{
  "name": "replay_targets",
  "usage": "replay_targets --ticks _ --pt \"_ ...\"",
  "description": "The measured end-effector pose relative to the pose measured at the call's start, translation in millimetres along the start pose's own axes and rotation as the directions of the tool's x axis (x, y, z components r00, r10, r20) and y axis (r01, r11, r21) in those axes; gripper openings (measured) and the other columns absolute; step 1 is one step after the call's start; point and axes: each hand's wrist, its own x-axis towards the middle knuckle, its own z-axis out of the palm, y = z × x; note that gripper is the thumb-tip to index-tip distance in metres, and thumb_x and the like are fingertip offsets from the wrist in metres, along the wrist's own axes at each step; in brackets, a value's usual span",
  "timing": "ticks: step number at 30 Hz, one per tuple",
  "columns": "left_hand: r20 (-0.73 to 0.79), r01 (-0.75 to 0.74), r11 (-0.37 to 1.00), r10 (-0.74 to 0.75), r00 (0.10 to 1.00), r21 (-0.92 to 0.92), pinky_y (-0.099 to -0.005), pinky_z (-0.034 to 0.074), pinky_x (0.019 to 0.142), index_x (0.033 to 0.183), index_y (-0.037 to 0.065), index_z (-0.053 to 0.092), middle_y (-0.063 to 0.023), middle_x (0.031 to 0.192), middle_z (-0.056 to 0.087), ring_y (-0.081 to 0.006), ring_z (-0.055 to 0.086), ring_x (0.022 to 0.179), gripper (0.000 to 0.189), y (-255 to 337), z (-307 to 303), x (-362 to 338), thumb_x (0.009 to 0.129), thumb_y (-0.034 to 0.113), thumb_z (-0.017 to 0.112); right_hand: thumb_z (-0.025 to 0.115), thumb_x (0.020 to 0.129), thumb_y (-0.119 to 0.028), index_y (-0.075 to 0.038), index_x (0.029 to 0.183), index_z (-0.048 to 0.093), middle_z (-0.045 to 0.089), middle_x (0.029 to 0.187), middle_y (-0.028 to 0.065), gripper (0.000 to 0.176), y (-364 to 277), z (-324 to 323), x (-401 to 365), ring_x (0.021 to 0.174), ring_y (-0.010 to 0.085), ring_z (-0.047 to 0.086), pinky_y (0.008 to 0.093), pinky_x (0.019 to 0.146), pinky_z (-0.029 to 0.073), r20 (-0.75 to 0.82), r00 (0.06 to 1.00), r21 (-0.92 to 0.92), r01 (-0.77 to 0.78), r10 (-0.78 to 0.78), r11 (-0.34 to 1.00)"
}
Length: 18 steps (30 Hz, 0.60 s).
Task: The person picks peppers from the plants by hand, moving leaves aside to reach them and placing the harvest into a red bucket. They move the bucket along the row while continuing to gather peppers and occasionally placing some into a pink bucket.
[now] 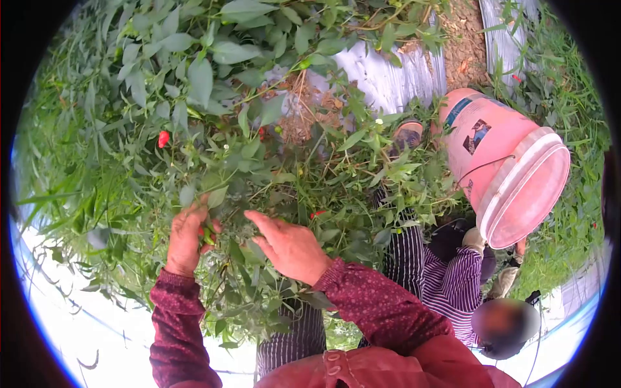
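Note:
My left hand is among the leaves of a pepper plant, its fingers closed around a green and red pepper. Just to its right, my right hand is held over the foliage with its fingers apart and nothing in them. A red pepper hangs on the plant above my left hand. Another red pepper shows among the leaves beside my right hand.
A pink bucket is tilted at the right. A co-worker in a striped top is below it, with a gloved hand near its rim. Plastic sheeting and bare soil lie beyond the plants.

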Motion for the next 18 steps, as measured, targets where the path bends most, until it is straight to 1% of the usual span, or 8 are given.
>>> replay_targets --ticks 4,6,8,9,12,14,16,18 --pt "0.166 0.023 0.973 -0.062 0.984 0.230 -0.0191 0.039 0.038 0.126 0.004 0.052 -0.0028 0.072 0.061 -0.0068 0.053 0.052 0.040 21 34 -21 0.089 0.017 0.043 0.054 0.087 -0.020 -0.012 0.134 0.033 0.061 0.094 0.0144 0.052 -7 -19 0 0.077 0.0283 0.063 0.0379 0.062 0.052 0.071 0.996 -0.020 -0.049 0.050 0.999" --pt "0.224 0.051 0.985 -0.088 0.971 0.166 -0.0186 0.038 0.041 0.129 0.008 0.049 -0.0004 0.070 0.058 -0.0072 0.052 0.054 0.041 15 38 -21 0.089 0.021 0.051 0.055 0.084 -0.016 -0.011 0.132 0.036 0.062 0.094 0.0142 0.051 -10 -23 -2 0.077 0.0289 0.063 0.0388 0.062 0.052 0.066 0.997 -0.062 -0.029 0.033 0.998" --pt "0.125 -0.120 0.973 0.096 0.987 0.197 -0.0192 0.040 0.042 0.130 0.007 0.045 0.0002 0.078 0.057 -0.0072 0.054 0.060 0.048 25 47 -17 0.088 0.025 0.059 0.055 0.082 -0.016 -0.009 0.128 0.039 0.062 0.090 0.0141 0.049 -7 -26 -2 0.074 0.0279 0.063 0.0386 0.061 0.052 0.083 0.997 -0.072 -0.001 0.007 0.997" --pt "0.170 -0.123 0.936 0.070 0.983 0.328 -0.0207 0.047 0.049 0.135 0.005 0.037 -0.0063 0.089 0.062 -0.0097 0.058 0.067 0.065 31 45 -14 0.083 0.029 0.067 0.055 0.080 -0.015 -0.007 0.125 0.043 0.062 0.087 0.0141 0.047 -6 -29 -3 0.070 0.0269 0.063 0.0384 0.060 0.051 0.109 0.994 -0.102 0.014 -0.003 0.995" --pt "0.274 -0.083 0.800 -0.104 0.956 0.595 -0.0224 0.048 0.049 0.131 0.003 0.043 -0.0082 0.095 0.063 -0.0094 0.057 0.067 0.066 44 62 -30 0.078 0.030 0.072 0.054 0.080 -0.013 -0.004 0.116 0.048 0.062 0.081 0.0124 0.038 -8 -32 -4 0.073 0.0269 0.064 0.0381 0.062 0.052 0.302 0.952 -0.247 0.030 0.048 0.969" --pt "0.386 -0.219 0.792 -0.023 0.922 0.570 -0.0231 0.048 0.049 0.126 0.003 0.049 -0.0086 0.094 0.064 -0.0089 0.056 0.061 0.056 55 70 -34 0.078 0.021 0.071 0.051 0.081 -0.011 0.000 0.113 0.050 0.062 0.075 0.0107 0.034 -8 -35 -6 0.073 0.0260 0.064 0.0375 0.062 0.052 0.299 0.954 -0.266 0.094 -0.010 0.959" --pt "0.229 -0.226 0.862 0.132 0.964 0.453 -0.0222 0.045 0.049 0.123 0.001 0.052 -0.0066 0.082 0.063 -0.0088 0.055 0.060 0.044 75 80 -29 0.082 0.011 0.063 0.050 0.081 -0.010 0.003 0.112 0.050 0.062 0.073 0.0107 0.033 -14 -41 -2 0.072 0.0256 0.065 0.0371 0.060 0.053 0.478 0.872 -0.307 0.054 0.105 0.950" --pt "0.216 -0.308 0.775 0.225 0.950 0.552 -0.0230 0.048 0.051 0.125 -0.004 0.048 -0.0105 0.087 0.064 -0.0100 0.058 0.062 0.047 101 87 -5 0.080 0.005 0.056 0.051 0.080 -0.009 0.001 0.117 0.047 0.060 0.073 0.0105 0.039 -7 -36 -7 0.068 0.0257 0.063 0.0379 0.058 0.052 0.424 0.903 -0.306 0.069 0.071 0.950"
